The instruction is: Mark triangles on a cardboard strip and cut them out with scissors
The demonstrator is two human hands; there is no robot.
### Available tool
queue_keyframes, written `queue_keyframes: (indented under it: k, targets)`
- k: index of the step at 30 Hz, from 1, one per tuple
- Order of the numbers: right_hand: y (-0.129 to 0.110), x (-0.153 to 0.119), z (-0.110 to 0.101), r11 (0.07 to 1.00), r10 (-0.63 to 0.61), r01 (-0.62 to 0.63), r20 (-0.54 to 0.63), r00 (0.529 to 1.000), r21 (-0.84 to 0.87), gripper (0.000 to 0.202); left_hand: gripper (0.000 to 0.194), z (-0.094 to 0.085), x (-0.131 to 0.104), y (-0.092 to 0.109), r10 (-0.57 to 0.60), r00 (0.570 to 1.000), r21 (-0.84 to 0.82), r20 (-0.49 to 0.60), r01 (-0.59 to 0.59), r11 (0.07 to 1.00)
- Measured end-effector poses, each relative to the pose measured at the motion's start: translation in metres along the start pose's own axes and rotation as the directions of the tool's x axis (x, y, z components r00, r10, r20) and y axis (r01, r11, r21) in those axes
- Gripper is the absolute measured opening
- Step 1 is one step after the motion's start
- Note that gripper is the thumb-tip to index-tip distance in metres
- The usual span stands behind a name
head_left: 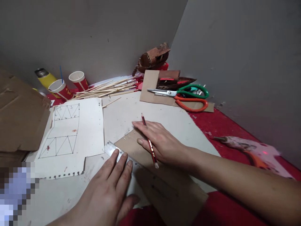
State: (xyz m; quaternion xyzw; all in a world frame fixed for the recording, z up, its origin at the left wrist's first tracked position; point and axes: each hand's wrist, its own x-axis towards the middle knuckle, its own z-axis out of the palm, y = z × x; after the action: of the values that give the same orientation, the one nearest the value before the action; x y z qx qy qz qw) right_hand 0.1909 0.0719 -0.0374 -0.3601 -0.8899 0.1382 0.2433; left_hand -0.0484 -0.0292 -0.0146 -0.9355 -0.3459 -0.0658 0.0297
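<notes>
My left hand (pixel 110 185) presses its fingertips on a clear ruler (pixel 111 148), which lies slantwise along the edge of a brown cardboard piece (pixel 128 142). Its fingers are spread flat and the thumb is apart. My right hand (pixel 157 139) rests on the cardboard with a dark red and black pencil (pixel 152 149) held under the palm, between thumb and fingers. The pencil's sharpened end points away from me. Dark marks show on the shaded part of the cardboard. A paper with a truss drawing (pixel 90 125) lies to the left of the ruler.
Scissors with green and orange handles (pixel 174 94) lie on cardboard at the back. Wooden sticks (pixel 105 89), paper cups (pixel 78 80) and a yellow bottle (pixel 47 78) stand or lie at back left. A glue gun (pixel 242 146) is at right. Brown cardboard (pixel 21 110) leans at left.
</notes>
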Motion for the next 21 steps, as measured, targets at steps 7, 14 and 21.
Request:
queue_keyframes:
  k: [7, 14, 21]
  targets:
    - [0.003, -0.0034, 0.0028, 1.0, 0.019, -0.019, 0.007, 1.0, 0.02, 0.046, 0.067, -0.0034, 0.0003, -0.0013, -0.033, 0.999, -0.074, 0.038, 0.036, 0.997]
    - [0.004, -0.0018, 0.0039, 1.0, 0.007, -0.007, 0.012, 1.0, -0.007, 0.048, 0.061, -0.0025, 0.0032, -0.0018, -0.013, 1.0, -0.018, 0.018, 0.013, 1.0]
    - [0.0045, -0.0003, 0.0012, 1.0, -0.013, 0.013, 0.002, 1.0, 0.024, 0.048, 0.065, -0.0037, 0.0043, -0.0062, 0.014, 0.998, 0.074, 0.057, -0.018, 0.997]
